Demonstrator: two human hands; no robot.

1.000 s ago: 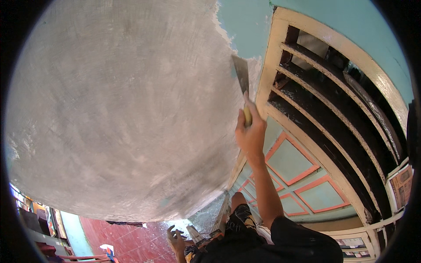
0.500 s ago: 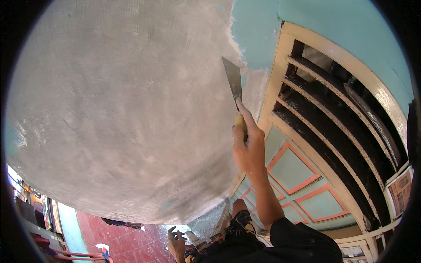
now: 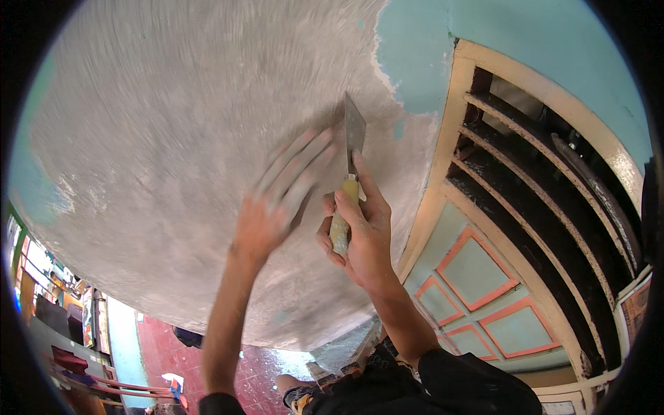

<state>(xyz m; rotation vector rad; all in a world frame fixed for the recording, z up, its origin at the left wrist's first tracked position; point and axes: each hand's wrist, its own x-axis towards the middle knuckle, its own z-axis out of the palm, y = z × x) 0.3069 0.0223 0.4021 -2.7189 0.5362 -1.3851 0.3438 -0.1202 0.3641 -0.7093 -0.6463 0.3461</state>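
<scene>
My right hand grips the yellow handle of a putty knife, index finger along its steel blade, which points up the wall. Left of it my left hand, slightly blurred and with pale dusty fingers stretched out, lies against or just over the grey plastered wall; whether it touches cannot be told. An irregular patch of turquoise paint borders the plaster above and right of the blade, with a small turquoise spot below it.
At the right are a cream-framed vent with dark slats and a door with pink-edged panels. Below the wall lie a red tiled floor and wooden pieces near my legs. Cluttered items stand at the lower left.
My left hand has risen from low by my legs to the plastered wall. My right hand and the knife have shifted left and a little down, the blade now more upright.
</scene>
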